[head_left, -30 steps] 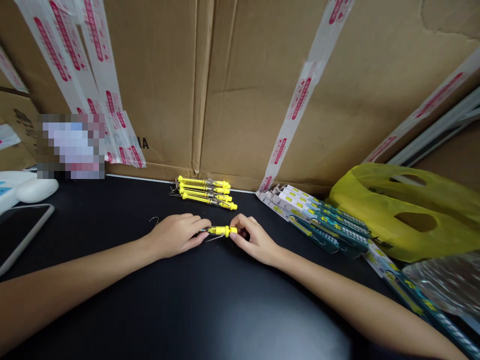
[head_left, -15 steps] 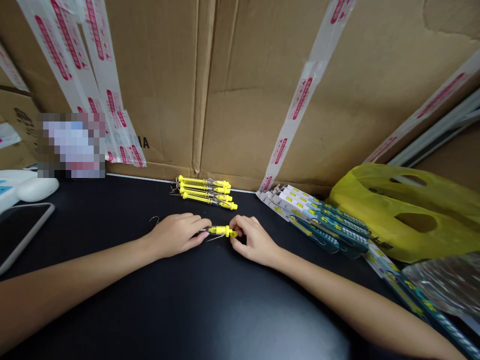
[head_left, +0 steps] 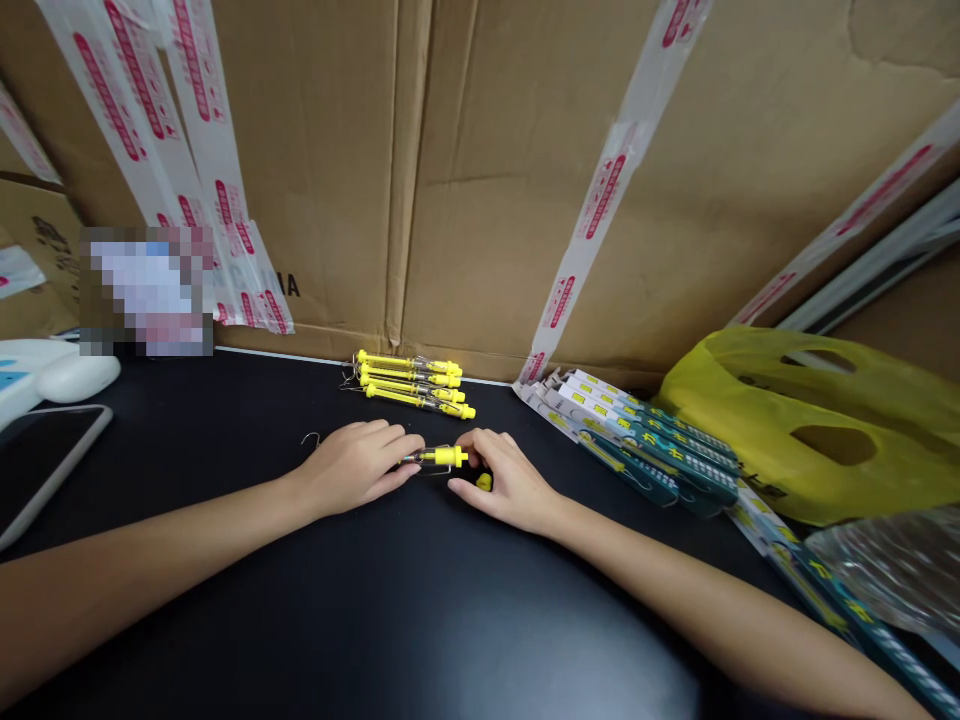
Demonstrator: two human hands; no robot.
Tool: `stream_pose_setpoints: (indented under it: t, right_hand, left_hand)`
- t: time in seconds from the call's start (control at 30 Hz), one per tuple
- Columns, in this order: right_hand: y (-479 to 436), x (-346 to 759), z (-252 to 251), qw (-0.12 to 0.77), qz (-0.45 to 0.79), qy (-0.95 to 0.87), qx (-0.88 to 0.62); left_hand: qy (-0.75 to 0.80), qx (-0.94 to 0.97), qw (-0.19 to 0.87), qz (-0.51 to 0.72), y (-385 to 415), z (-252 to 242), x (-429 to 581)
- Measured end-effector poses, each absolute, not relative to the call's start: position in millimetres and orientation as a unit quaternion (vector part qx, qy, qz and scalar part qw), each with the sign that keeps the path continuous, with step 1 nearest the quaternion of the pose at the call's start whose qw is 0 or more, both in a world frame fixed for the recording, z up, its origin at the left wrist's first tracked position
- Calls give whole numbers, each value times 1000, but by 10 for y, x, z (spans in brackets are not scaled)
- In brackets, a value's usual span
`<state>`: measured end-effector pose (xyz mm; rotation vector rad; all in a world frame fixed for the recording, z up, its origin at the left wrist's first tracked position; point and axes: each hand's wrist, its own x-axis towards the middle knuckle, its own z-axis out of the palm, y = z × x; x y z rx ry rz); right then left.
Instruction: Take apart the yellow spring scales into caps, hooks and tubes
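Observation:
My left hand is closed around the body of a spring scale, which has a clear tube and a yellow end. A wire hook sticks out beyond the wrist side of that hand. The scale's yellow end points at my right hand, whose index finger is at or very near it. Inside the curl of my right hand sits a small yellow cap; its thumb and index finger are apart, and the other fingers are mostly hidden. Several matching yellow spring scales lie side by side behind my hands.
Long printed boxes are stacked at the right, beside a yellow plastic bag and clear plastic wrap. A phone and a white device lie at the left. A large taped cardboard box rises behind the black table.
The yellow cap has shifted from the scale's end into the curl of my right hand. Right thumb and index finger have spread. The scale has turned, with its metal wire now nearer the yellow end.

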<state>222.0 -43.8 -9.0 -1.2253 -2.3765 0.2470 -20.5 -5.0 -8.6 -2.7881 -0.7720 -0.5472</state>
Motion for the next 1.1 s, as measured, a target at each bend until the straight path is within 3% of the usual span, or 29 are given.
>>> stream_pose_setpoints:
  t: [0.23,0.47,0.73,1.1]
  right_hand:
    - [-446,2212,-77,167,7,-864,-474]
    - [-487,2219,-123,33,-107,-821,-560]
    - [-354,2268,-151,218,7,-854,-473]
    - [-341,2289,-160,280,64,-840,-460]
  left_hand:
    - [-255,-940,112,-199,-49,-78,-203]
    - [-257,-941,106,-193,-54,-79,-200]
    - [-248,-945,86,-196,-58,-96,-189]
    - [-256,-940,76,-212,-58,-93,-174]
